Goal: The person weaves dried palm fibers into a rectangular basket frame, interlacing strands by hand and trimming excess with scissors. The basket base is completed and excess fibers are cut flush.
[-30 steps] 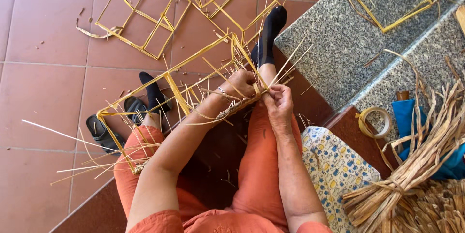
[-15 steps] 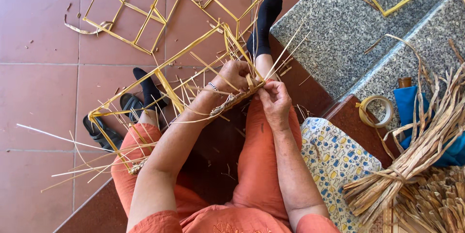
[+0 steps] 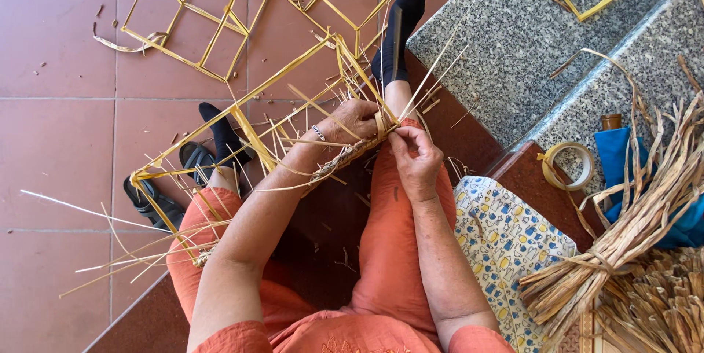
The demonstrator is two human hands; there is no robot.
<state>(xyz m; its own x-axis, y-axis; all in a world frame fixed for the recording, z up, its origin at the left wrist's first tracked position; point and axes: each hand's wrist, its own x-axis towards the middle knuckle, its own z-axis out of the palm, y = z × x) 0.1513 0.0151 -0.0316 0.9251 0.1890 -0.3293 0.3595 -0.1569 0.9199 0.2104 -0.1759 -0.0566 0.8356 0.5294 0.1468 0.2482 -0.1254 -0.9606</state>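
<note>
Across your lap, the yellow strip frame [image 3: 249, 129] lay while your left hand [image 3: 352, 120] gripped its woven edge and your right hand [image 3: 414, 159] pinched a strand there, mid-weave, needing tucking next.

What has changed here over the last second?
Little. Both hands stay on the woven strip of the yellow cane frame over the lap: left hand gripping, right hand pinching. The view shifted slightly. Straw bundle and tape roll unmoved.
</note>
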